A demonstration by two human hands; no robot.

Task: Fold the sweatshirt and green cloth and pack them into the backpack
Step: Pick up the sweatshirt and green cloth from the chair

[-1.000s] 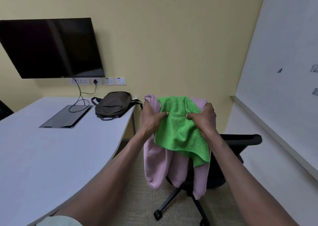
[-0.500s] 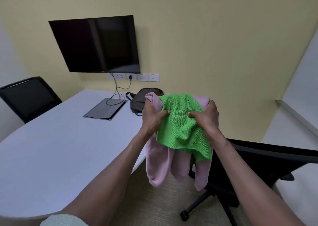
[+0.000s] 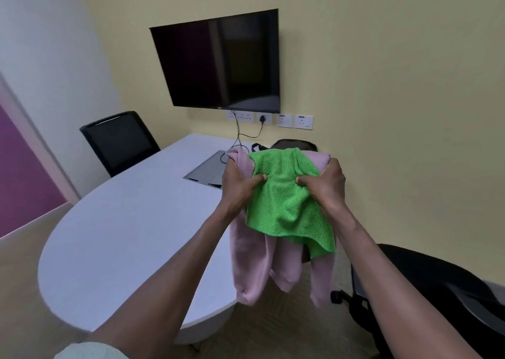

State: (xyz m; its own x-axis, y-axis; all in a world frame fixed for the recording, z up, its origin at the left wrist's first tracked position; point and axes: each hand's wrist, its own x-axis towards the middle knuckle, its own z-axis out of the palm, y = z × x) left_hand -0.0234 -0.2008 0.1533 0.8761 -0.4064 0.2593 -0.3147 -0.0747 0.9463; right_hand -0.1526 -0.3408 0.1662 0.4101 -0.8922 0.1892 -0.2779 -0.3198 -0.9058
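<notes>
Right now the bright green woven cloth (image 3: 287, 203) is draped over the front of the bunched pale pink fleece sweatshirt (image 3: 248, 265), and both hang in the air between the 2 hands, above the right-hand edge of the white oval bench (image 3: 123, 230). The left hand (image 3: 237, 186) grips the bundle on its left side, thumb pressed into the green cloth and fingers curled behind the pink fabric. The right hand (image 3: 325, 183) grips the right side the same way, thumb dug into the cloth, fingers wrapped round the back. The 2 thumbs point toward each other with a strip of green between them. Below the hands the sweatshirt's sleeves and hem dangle free, lower than the cloth's bottom corner.

Just behind the top of the bundle, the dark brown fabric backpack (image 3: 293, 143) sits on the far end of the bench near the wall; only its upper curve and a strap show, so I cannot tell whether it is open or what it holds.

Both forearms reach forward and upward from the bottom of the view, bare, converging on the bundle held at roughly chest height.

A black flat wall screen (image 3: 221, 63) hangs above a row of white wall sockets (image 3: 270, 118), with a black cable (image 3: 240, 136) running down to a grey hatch panel (image 3: 205, 171) set in the bench. A black mesh office chair (image 3: 120, 140) stands at the far left side, and another black chair (image 3: 437, 285) is at the lower right.
</notes>
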